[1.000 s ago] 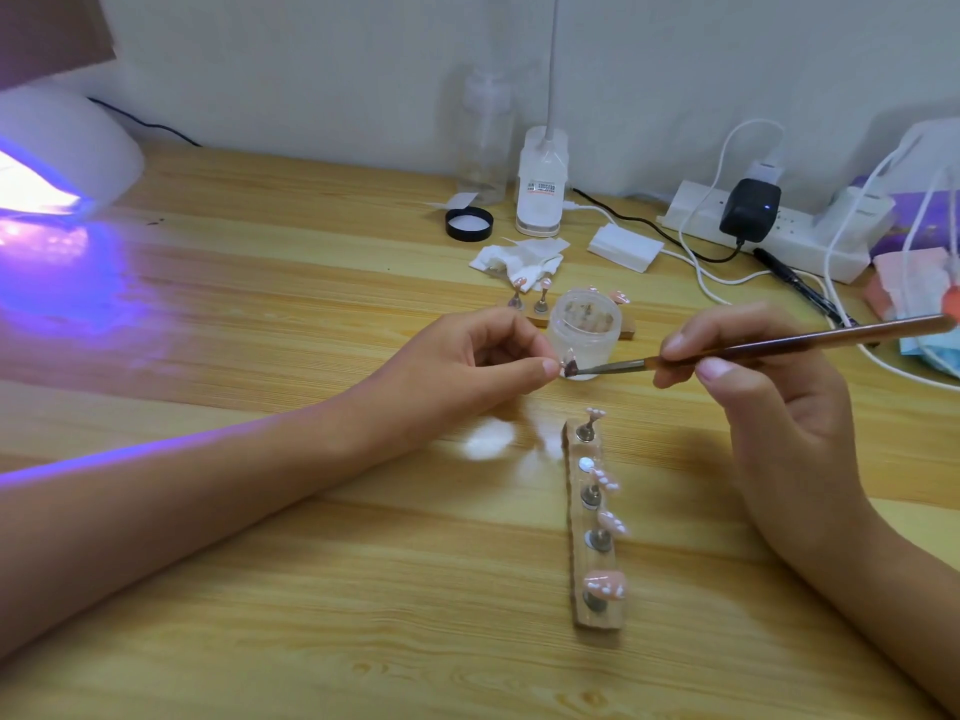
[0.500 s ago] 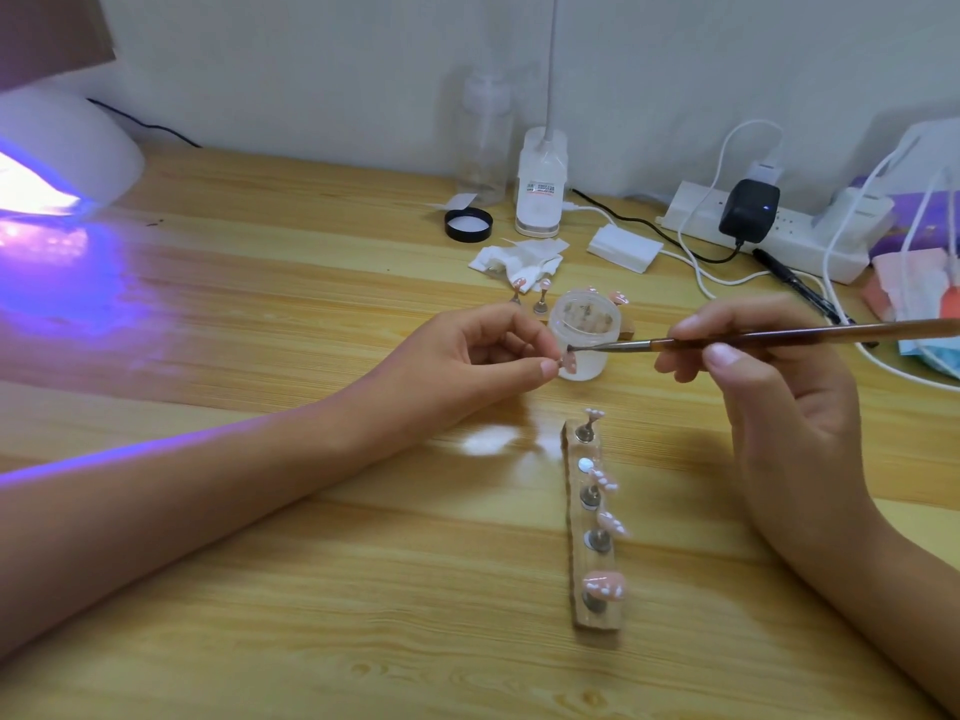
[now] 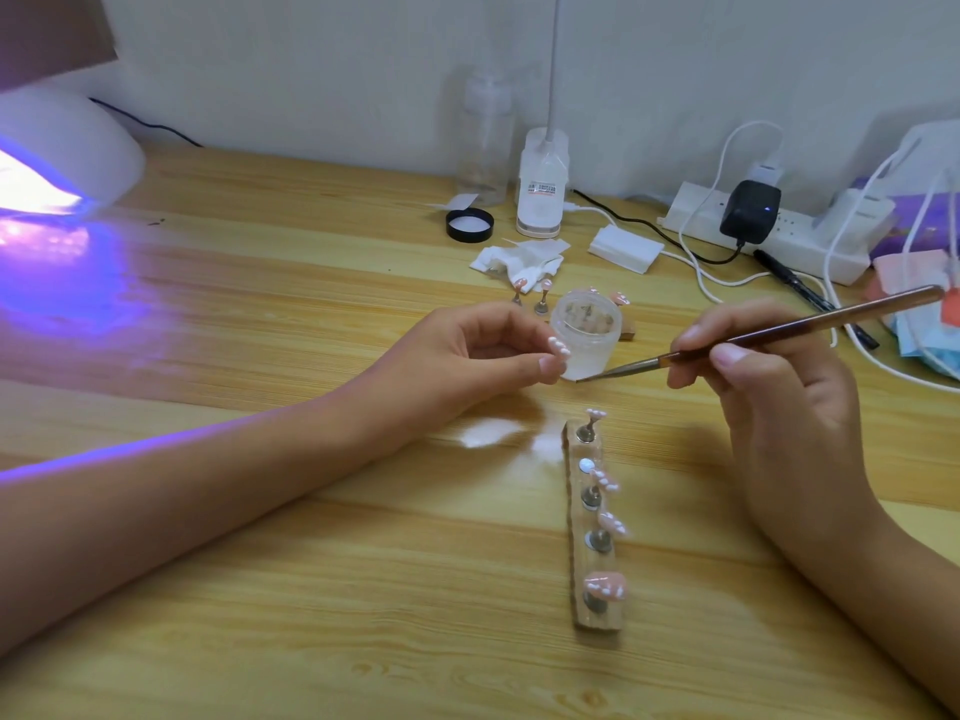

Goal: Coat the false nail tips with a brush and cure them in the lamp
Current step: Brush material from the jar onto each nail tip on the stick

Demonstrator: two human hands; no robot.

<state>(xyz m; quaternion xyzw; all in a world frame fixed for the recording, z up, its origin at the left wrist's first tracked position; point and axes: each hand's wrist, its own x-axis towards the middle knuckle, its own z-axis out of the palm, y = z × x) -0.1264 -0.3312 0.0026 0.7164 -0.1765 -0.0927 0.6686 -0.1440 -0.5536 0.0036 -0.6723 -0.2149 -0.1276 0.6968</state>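
Left hand (image 3: 457, 356) fingers (image 3: 548, 363) pinch nail tip (image 3: 559, 347); right hand (image 3: 779, 397) fingers (image 3: 727, 354) grip brush (image 3: 831, 318); jar (image 3: 587, 324) behind.

From lower left, the left forearm (image 3: 182, 491) is stretched to mid-frame, a nail tip (image 3: 559, 348) pinched in the left hand (image 3: 467, 363). Right of centre, a brush (image 3: 831, 319) is held by the right hand (image 3: 779, 402).
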